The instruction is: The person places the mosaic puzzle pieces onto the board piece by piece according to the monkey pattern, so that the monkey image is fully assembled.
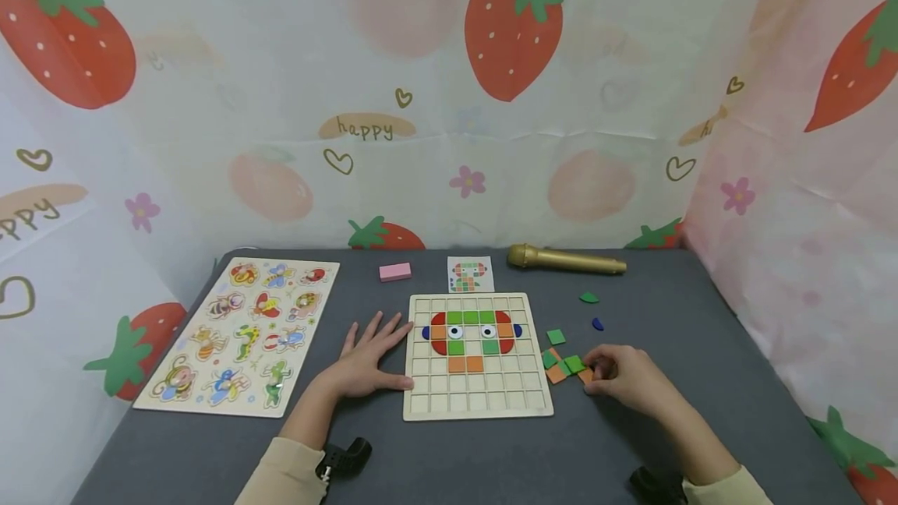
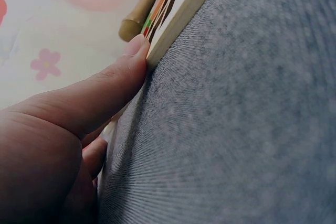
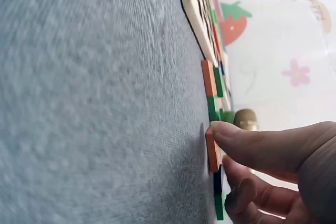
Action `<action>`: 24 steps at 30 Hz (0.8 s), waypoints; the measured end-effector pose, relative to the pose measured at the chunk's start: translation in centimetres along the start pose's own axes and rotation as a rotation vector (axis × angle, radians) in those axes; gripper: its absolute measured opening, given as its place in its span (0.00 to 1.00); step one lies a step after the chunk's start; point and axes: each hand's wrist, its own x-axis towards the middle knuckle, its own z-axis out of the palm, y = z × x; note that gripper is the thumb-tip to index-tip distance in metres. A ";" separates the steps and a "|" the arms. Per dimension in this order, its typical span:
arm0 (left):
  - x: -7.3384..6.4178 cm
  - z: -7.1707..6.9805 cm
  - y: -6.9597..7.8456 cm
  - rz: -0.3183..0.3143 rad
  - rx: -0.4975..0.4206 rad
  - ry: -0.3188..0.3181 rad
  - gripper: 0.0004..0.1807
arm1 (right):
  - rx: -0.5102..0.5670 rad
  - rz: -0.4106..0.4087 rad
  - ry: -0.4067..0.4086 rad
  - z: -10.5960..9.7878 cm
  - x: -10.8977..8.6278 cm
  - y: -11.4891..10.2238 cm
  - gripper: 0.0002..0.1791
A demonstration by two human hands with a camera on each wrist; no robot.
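A wooden grid board (image 1: 477, 404) lies on the grey table, bearing colored tiles laid out as a face with two eye pieces. My left hand (image 1: 368, 361) rests with spread fingers at its left side; the thumb (image 2: 123, 77) touches the board's edge (image 2: 176, 30). To the right of the board, my right hand (image 1: 627, 380) pinches an orange square tile (image 3: 212, 150) between thumb and fingers, low at the tabletop. Beside it lies a loose cluster of green and orange square tiles (image 1: 556, 373). The curled fingers partly hide that tile in the head view.
Behind the board lie a small picture card (image 1: 471, 274), a pink block (image 1: 395, 272) and a gold microphone (image 1: 568, 259). A puzzle board with cartoon insects (image 1: 238, 337) occupies the left side. A green piece (image 1: 589, 298), a blue piece (image 1: 598, 323) and a green square (image 1: 556, 337) lie right of the board.
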 end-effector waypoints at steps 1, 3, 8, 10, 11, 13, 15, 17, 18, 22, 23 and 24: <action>0.0 0.0 0.0 -0.001 -0.001 0.002 0.56 | 0.000 0.003 -0.009 0.0 0.0 0.1 0.18; 0.0 0.0 0.0 -0.003 -0.001 0.003 0.56 | 0.001 0.005 -0.020 0.0 0.1 0.3 0.17; -0.1 0.0 0.1 -0.005 -0.001 0.003 0.56 | -0.002 0.009 -0.018 0.1 0.5 0.7 0.13; -0.1 0.0 0.1 -0.005 -0.002 0.004 0.56 | -0.008 0.019 -0.012 0.0 0.5 0.7 0.12; -0.1 0.0 0.1 -0.004 -0.003 0.004 0.56 | -0.011 0.023 -0.009 0.0 0.5 0.7 0.12; -0.1 0.0 0.1 -0.005 -0.004 0.004 0.56 | -0.021 0.027 -0.011 0.0 0.6 0.7 0.13; -0.1 0.0 0.1 -0.005 -0.005 0.005 0.56 | -0.031 0.024 -0.024 -0.1 0.8 0.6 0.13; -0.1 0.0 0.1 -0.007 -0.005 0.005 0.56 | -0.040 0.021 -0.038 -0.2 1.1 0.6 0.13; -0.1 0.0 0.1 -0.007 -0.005 0.004 0.56 | -0.043 0.021 -0.044 -0.2 1.2 0.6 0.13; -0.1 0.0 0.1 -0.002 -0.001 0.006 0.56 | -0.056 0.031 -0.043 -0.3 1.3 0.4 0.13; -0.1 0.0 0.1 0.000 -0.002 0.007 0.56 | -0.056 0.034 -0.036 -0.3 1.3 0.3 0.13; -0.1 0.0 0.1 0.002 -0.006 0.006 0.56 | -0.062 0.030 -0.023 -0.3 1.3 0.2 0.13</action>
